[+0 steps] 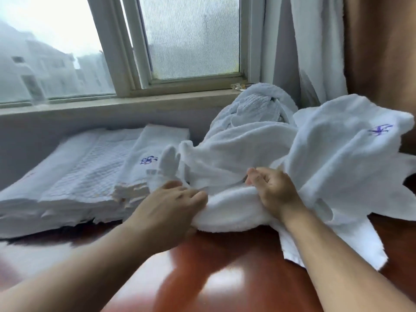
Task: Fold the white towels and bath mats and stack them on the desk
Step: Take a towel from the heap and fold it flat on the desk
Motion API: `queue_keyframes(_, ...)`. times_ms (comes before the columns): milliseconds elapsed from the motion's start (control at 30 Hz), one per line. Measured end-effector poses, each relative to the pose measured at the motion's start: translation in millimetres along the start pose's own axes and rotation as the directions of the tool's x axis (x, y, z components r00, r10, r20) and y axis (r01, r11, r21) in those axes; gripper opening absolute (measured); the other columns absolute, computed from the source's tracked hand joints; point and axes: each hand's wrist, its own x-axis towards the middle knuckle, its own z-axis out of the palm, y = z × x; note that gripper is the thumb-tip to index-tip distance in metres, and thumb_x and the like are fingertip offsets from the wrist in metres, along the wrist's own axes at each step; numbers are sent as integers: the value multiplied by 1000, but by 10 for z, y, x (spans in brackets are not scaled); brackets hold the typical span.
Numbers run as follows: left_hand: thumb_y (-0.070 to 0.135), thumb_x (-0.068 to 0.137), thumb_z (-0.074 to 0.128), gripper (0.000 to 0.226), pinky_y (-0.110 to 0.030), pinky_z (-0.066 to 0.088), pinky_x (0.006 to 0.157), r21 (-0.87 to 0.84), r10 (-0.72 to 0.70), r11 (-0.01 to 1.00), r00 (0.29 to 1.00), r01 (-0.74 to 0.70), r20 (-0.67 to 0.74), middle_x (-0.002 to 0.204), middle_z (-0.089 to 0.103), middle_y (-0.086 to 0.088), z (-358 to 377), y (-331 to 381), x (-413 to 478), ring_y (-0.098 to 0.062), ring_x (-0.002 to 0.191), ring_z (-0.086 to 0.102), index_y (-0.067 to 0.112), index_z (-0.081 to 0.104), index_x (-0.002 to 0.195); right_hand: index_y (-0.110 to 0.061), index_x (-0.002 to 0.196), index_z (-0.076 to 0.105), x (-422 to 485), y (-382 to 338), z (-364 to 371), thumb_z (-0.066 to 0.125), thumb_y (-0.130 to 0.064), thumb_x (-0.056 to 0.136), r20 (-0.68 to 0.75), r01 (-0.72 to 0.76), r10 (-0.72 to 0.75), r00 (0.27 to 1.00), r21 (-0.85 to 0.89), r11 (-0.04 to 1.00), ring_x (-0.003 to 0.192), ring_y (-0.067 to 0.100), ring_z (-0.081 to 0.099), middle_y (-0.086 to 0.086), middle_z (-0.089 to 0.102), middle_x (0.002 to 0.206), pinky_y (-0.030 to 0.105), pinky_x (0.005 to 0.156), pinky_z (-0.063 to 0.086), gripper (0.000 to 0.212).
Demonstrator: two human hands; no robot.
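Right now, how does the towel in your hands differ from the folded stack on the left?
The towel is bunched and loose; the stack lies flat and folded. The left hand and right hand grip the towel; neither holds the stack. Both are white and rest on the desk.

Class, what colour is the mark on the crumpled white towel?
The white towel bears a blue-purple mark; head view.
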Motion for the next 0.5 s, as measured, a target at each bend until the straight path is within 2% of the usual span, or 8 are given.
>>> queue_keyframes(67, 28, 69, 71, 39, -35, 48, 81, 2, -79, 997, 997, 79, 4, 86, 65, 7, 17, 94, -111, -21, 80, 67, 25, 54, 104, -17, 73, 65, -9, -52, -12, 37, -63, 90, 18, 5, -4, 1000, -60, 998, 71, 8, 62, -3, 68, 70, 28, 71, 48, 56)
queue_keyframes(133, 27, 71, 73, 44, -37, 46, 80, 29, -149, 989, 989, 148, 18, 88, 65, 6, -38, 146, -217, -19, 81, 68, 27, 58, 112, -16, 63, 54, -42, -166, -86, 39, -59, 96, 112, 92, -71, 991, -193, 977, 64, 14, 58, -3, 60, 60, 33, 61, 43, 55)
queue_keyframes(233, 19, 51, 86, 37, -35, 50, 64, 81, -167, 982, 986, 168, -22, 66, 57, 4, -194, 178, -351, -20, 56, 63, 24, 65, 80, -20, 57, 37, -177, -418, -294, 52, -39, 99, 80, 306, -303, 950, -449, 839, 56, 23, 53, -2, 56, 53, 32, 55, 34, 48)
queue_keyframes(300, 14, 47, 85, 36, -37, 49, 62, 87, -191, 977, 979, 197, -71, 62, 54, 4, -263, 194, -463, -22, 52, 60, 23, 61, 73, -21, 59, 38, -326, -665, -433, 57, -31, 97, 35, 406, -456, 889, -521, 751, 54, 26, 55, 0, 59, 55, 33, 53, 38, 44)
queue_keyframes(333, 13, 49, 85, 35, -38, 49, 63, 88, -215, 971, 972, 223, -89, 63, 54, 4, -276, 197, -525, -22, 52, 60, 23, 61, 74, -19, 60, 42, -384, -791, -508, 56, -34, 97, 72, 420, -450, 890, -514, 748, 56, 24, 55, -2, 60, 56, 34, 53, 40, 42)
queue_keyframes(400, 14, 52, 84, 34, -38, 49, 66, 86, -250, 962, 963, 259, -102, 64, 55, 4, -301, 206, -662, -23, 54, 61, 24, 64, 78, -15, 65, 50, -490, -1029, -661, 47, -49, 96, 267, 355, -248, 931, -510, 783, 59, 15, 54, -3, 59, 59, 38, 57, 43, 46)
queue_keyframes(467, 14, 53, 82, 33, -39, 49, 67, 96, -252, 960, 961, 264, -116, 65, 53, 4, -335, 204, -791, -23, 54, 60, 26, 66, 79, -15, 65, 50, -566, -1172, -781, 38, -60, 96, 439, 305, -8, 898, -611, 731, 59, 9, 51, -4, 59, 63, 34, 57, 39, 56)
queue_keyframes(500, 13, 55, 79, 30, -39, 49, 68, 104, -235, 963, 965, 248, -120, 67, 52, 4, -350, 206, -855, -23, 55, 60, 27, 65, 78, -18, 66, 51, -607, -1195, -827, 34, -62, 99, 478, 274, 108, 872, -658, 701, 63, 5, 52, -8, 61, 70, 31, 61, 38, 57)
